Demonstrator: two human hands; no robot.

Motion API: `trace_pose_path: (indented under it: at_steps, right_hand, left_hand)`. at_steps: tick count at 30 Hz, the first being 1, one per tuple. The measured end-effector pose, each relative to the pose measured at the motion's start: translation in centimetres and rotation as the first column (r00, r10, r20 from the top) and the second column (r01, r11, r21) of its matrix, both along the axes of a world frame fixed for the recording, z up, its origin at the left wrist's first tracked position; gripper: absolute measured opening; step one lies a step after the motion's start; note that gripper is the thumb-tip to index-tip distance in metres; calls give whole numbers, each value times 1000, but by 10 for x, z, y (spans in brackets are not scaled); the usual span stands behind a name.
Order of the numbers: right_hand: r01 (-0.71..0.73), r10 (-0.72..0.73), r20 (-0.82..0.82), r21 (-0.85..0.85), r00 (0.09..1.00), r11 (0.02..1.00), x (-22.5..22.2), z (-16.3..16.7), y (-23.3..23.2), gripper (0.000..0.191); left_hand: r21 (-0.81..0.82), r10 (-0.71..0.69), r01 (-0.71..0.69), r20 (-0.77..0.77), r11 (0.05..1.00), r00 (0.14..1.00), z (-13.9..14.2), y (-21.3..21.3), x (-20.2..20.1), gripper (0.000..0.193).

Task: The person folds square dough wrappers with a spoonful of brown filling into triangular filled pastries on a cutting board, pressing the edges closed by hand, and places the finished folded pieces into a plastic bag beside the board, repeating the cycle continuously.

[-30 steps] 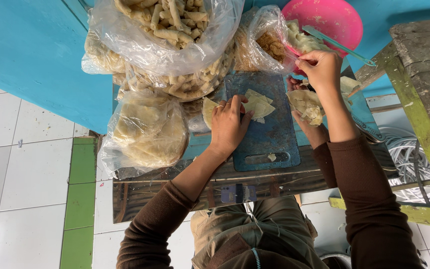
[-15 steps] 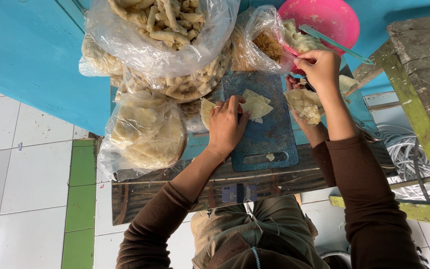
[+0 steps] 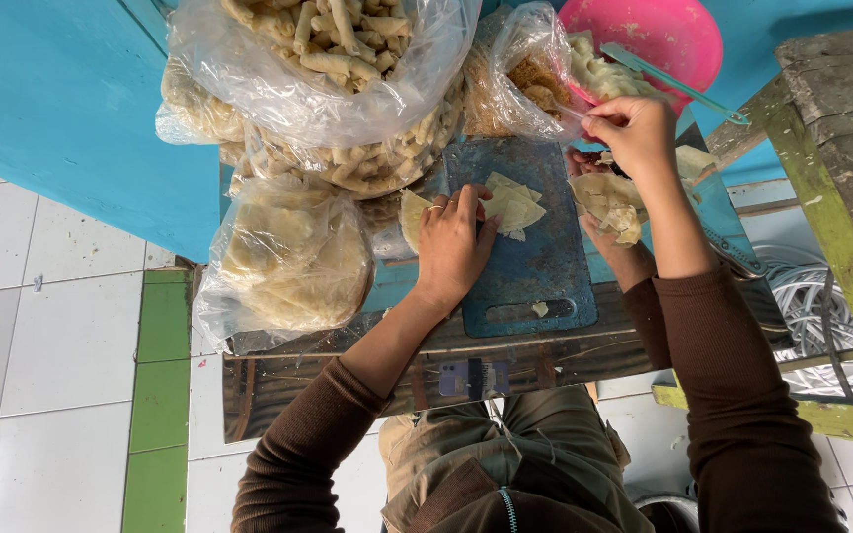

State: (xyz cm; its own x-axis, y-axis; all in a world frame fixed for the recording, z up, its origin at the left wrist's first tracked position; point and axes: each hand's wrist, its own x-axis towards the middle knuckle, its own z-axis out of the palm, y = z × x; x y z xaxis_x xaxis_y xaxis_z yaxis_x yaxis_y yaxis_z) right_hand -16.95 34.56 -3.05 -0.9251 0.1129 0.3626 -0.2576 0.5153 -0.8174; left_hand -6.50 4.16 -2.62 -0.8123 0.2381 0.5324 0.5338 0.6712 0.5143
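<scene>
Change since earlier frame: little; right hand [image 3: 634,133] sat slightly higher and nearer the pink bowl [image 3: 678,35], left hand [image 3: 454,242] stayed put.
Left hand: flat, fingers spread narrowly, pressing a pale wrapper sheet [image 3: 513,205] against the blue cutting board [image 3: 525,247], apparently to keep it from sliding.
Right hand: fingers pinched shut on something small; what it held, I could not tell.
Wrapper stack: loose pale sheets [image 3: 606,202] lay just below the right hand, within easy reach.
Filling bag: clear bag of brownish crumbs [image 3: 515,84] stood open just left of the right hand.
Finished rolls: bagged rolls [image 3: 333,59] piled beyond the left hand.
Bench edge: board's handle end reached the near rim of the bench [image 3: 348,370].
Open room: bare board below the left hand; bags crowded its left side.
</scene>
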Motion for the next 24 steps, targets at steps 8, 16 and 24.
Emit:
trace_pose_path:
  at_steps: [8, 16, 24]
  right_hand:
    - [-41, 51, 55, -173, 997, 984, -1, 8, 4, 14]
    - [-33, 56, 81, -257, 995, 966, 22, 35, 11, 19]
    - [-131, 202, 201, -322, 958, 938, 84, 28, -7, 22]
  left_hand:
    - [-25, -1, 2, 30, 1000, 1000, 3, -1, 1, 30]
    - [7, -13, 13, 20, 1000, 1000, -2, 0, 1, 36]
    - [-11, 36, -35, 59, 999, 998, -6, 1, 0, 39]
